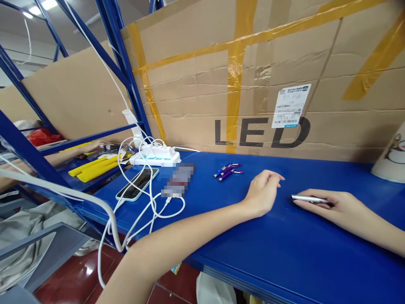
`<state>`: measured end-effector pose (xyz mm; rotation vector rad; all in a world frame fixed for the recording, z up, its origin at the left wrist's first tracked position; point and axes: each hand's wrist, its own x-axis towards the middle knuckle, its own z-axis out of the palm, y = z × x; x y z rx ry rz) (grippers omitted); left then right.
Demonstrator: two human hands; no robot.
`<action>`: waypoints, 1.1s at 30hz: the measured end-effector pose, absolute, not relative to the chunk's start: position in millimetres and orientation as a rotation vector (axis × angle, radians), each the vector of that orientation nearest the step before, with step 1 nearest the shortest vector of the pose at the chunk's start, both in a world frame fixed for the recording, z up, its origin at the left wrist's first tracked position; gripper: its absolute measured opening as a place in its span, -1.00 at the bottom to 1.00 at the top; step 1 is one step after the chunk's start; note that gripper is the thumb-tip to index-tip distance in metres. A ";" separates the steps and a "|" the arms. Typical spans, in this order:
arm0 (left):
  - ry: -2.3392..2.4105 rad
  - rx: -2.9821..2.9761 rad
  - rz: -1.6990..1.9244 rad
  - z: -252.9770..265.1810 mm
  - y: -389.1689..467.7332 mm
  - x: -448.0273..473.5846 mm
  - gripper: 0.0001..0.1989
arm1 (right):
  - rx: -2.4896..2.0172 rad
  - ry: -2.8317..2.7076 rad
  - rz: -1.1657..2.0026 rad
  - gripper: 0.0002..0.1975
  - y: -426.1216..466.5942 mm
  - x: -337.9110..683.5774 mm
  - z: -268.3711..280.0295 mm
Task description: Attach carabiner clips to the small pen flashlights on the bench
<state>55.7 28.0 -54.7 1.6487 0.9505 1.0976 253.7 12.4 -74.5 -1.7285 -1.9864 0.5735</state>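
Observation:
My right hand (pixel 337 204) rests at the right on the blue tabletop (pixel 253 249). Its thumb and fingers are closed around a slim silver pen-shaped tube (pixel 308 198), whose dark end points left and lies close to the surface. My left hand (pixel 262 192) is to the left of it, wrist on the table, fingers loosely bent with their tips a little apart. Nothing shows in that hand, though its palm is partly hidden. Left of it lie several small metallic blue and purple tubes (pixel 226 172) with clip-like ends.
A phone (pixel 138 185), a blurred-out flat device (pixel 179 180) and a power strip (pixel 155 158) with tangled white cables stand left. Cardboard (pixel 196 101) marked LED walls the back. A white cone-like object (pixel 392 158) stands right. Another person's arm (pixel 63 156) is beyond the blue frame, near yellow tubes (pixel 98 169).

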 end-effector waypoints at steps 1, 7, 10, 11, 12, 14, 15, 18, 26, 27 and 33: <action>0.958 1.649 1.091 -53.2 26.9 55.0 -0.74 | -1.775 -1.988 0.566 -0.41 12.7 252.3 -74.0; 1.040 1.668 0.978 -52.0 31.9 54.4 -0.74 | -2.226 -1.946 0.429 -0.31 12.6 229.9 -58.2; 1.108 1.764 0.931 -56.5 44.0 57.3 -0.76 | -2.339 -1.944 0.332 -0.33 19.9 215.1 -54.3; 1.153 1.769 0.941 -57.8 48.1 58.3 -0.75 | -2.352 -1.954 0.307 -0.35 24.1 210.0 -54.2; 1.183 1.786 0.955 -58.8 51.8 59.1 -0.74 | -2.357 -1.962 0.253 -0.39 28.9 204.8 -54.5; 1.215 1.829 0.936 -59.7 57.0 60.1 -0.73 | -2.366 -1.987 0.173 -0.49 39.1 194.1 -55.2; 1.241 1.828 0.929 -59.8 58.4 60.2 -0.73 | -2.384 -1.992 0.133 -0.52 43.9 189.0 -55.4; 1.254 1.771 0.985 -59.6 59.7 59.8 -0.73 | -2.360 -2.008 0.087 -0.54 54.4 177.6 -55.0; 1.186 1.595 1.083 -57.0 62.2 57.7 -0.80 | -2.168 -2.001 0.112 -0.51 62.6 179.4 -58.7; 1.181 1.584 1.089 -57.0 63.4 57.7 -0.81 | -2.155 -1.994 0.123 -0.51 64.0 180.4 -59.5; 1.113 1.463 1.194 -58.0 69.8 60.5 -0.87 | -2.114 -1.992 0.172 -0.53 69.1 187.3 -63.5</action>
